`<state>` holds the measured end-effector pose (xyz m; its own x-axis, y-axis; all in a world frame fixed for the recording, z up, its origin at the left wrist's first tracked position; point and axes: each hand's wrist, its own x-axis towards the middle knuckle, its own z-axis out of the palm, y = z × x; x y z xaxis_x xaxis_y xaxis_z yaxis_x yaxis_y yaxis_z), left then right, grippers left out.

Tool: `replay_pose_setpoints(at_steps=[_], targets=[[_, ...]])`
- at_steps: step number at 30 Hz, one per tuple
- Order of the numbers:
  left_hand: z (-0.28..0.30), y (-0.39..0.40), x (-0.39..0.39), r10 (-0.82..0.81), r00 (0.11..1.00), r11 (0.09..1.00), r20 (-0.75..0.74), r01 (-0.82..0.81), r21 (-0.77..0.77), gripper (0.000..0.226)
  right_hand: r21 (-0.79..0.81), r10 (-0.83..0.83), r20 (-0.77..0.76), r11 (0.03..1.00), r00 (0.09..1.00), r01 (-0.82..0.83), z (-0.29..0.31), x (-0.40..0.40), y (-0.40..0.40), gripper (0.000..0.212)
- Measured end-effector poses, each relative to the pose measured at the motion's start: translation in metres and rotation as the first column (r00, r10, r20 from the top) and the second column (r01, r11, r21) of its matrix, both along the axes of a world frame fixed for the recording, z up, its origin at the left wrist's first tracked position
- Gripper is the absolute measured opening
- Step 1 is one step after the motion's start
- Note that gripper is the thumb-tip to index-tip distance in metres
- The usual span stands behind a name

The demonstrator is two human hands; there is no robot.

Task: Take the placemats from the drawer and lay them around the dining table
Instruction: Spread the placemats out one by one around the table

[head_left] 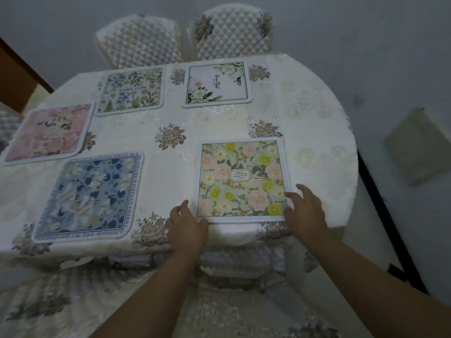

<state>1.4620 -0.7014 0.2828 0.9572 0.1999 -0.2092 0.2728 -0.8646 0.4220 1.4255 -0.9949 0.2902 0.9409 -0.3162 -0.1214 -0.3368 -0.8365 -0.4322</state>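
Note:
Several square floral placemats lie on the dining table [317, 123], which wears a cream embroidered cloth. A green mat with yellow and pink flowers [241, 179] lies flat near the front edge. My left hand [186, 224] touches its near left corner with relaxed fingers. My right hand [305, 207] rests at its near right corner, fingers spread on the edge. A blue mat [90, 196] lies front left, a pink mat [48, 132] far left, a green-blue mat [130, 91] and a white mat [217, 84] at the back.
Two quilted chairs [139, 40] [231, 32] stand behind the table. Another covered chair [241, 262] sits tucked under the near edge below my arms. A pale cushion [415, 145] lies on the floor to the right. A wooden edge [22, 76] shows at the left.

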Motion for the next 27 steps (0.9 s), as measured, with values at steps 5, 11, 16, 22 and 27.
replay_pose_setpoints(at_steps=[5,11,16,22,27], targets=[[-0.009,-0.053,0.0,-0.649,0.761,0.748,-0.024,0.643,0.165,0.059,0.022,0.469,-0.185,0.881,0.864,-0.473,-0.023,0.006,0.05,0.064],[-0.04,-0.034,-0.001,-0.52,0.842,0.811,-0.146,0.54,0.225,0.07,-0.076,0.377,-0.202,0.914,0.904,-0.399,-0.051,-0.024,0.01,0.065],[-0.033,-0.033,0.031,-0.396,0.908,0.89,-0.137,0.416,0.187,0.078,-0.046,0.246,-0.127,0.966,0.961,-0.254,-0.043,-0.004,-0.028,0.069],[-0.026,-0.093,0.133,-0.521,0.852,0.845,-0.042,0.523,0.117,0.063,0.021,0.331,-0.095,0.943,0.939,-0.331,-0.039,0.14,0.001,0.071],[-0.044,-0.117,0.189,-0.521,0.851,0.822,-0.061,0.52,0.235,0.062,-0.128,0.427,-0.066,0.893,0.902,-0.432,-0.058,0.212,0.013,0.067]])
